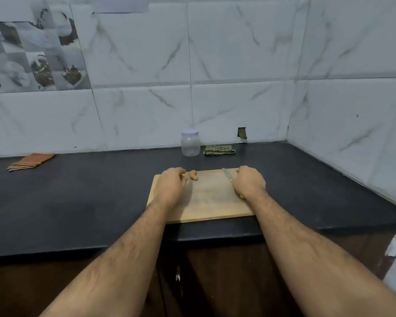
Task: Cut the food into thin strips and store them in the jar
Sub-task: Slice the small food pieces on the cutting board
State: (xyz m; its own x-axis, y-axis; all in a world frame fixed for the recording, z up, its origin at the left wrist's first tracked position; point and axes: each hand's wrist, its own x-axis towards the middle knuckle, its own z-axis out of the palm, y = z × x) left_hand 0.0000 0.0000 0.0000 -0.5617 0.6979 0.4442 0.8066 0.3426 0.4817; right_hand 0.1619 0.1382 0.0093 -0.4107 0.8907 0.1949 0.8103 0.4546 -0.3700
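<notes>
The right hand [249,181] grips a knife [227,174] (handle mostly hidden); the left hand [171,181], loosely curled, rests on the cutting board [206,202] beside the uncut food [193,175]. Behind on the bench [78,202]: the lidded jar [190,143], two folded cloths [218,149].

A home kitchen: marble-look wall tiles [238,65] beyond the hands, a dark tabletop [78,202] under them, wooden cupboard doors [215,282] below.

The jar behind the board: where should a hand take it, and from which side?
Take the jar around its clear body, below the white lid, reaching from the front. It stands upright near the wall, and a folded cloth lies close on its right, so the front and left are free.
</notes>
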